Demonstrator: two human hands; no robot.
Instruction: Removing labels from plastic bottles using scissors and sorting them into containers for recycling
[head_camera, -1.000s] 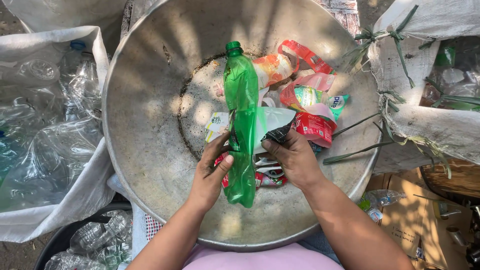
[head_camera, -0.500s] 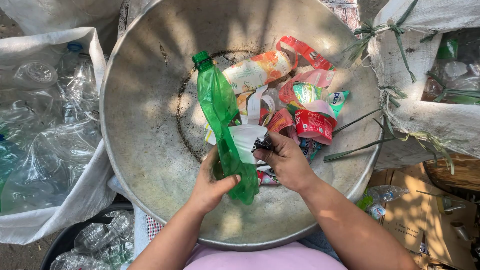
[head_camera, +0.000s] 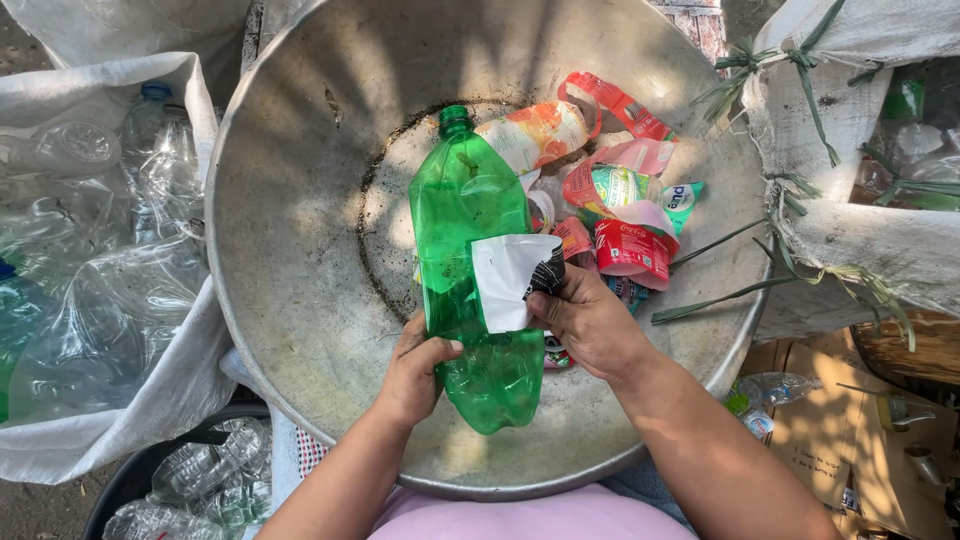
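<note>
Head view over a large, dented metal basin (head_camera: 300, 250). The left hand (head_camera: 415, 375) gripped the lower body of a crushed green plastic bottle (head_camera: 465, 250), fingers curled round its left flank and thumb laid across the front. The right hand (head_camera: 590, 320) pinched the label (head_camera: 508, 280), thumb and forefinger closed on its dark printed edge; the white underside of the label faced the camera and stood partly lifted from the bottle wall.

Compared with the view half a second earlier, the bottle had swung back from a leftward tilt to nearly upright in the frame, cap (head_camera: 455, 118) pointing away from the person, and lay closer to the basin's middle. A second earlier the label had shown only as a narrow band about the bottle's waist; here a broad white flap had come free, though its left margin was attached to, or at least lying against, the plastic. The peeling therefore appeared well advanced but not finished, judged from the flap's remaining contact.

The bottle was held above the basin floor, between the two hands, its base nearest the person. A heap of stripped labels (head_camera: 610, 200), red, orange, pink and green, lay in the basin just right of the bottle. A white sack of clear bottles (head_camera: 90, 250) stood to the left; another sack (head_camera: 880, 230) stood to the right
</note>
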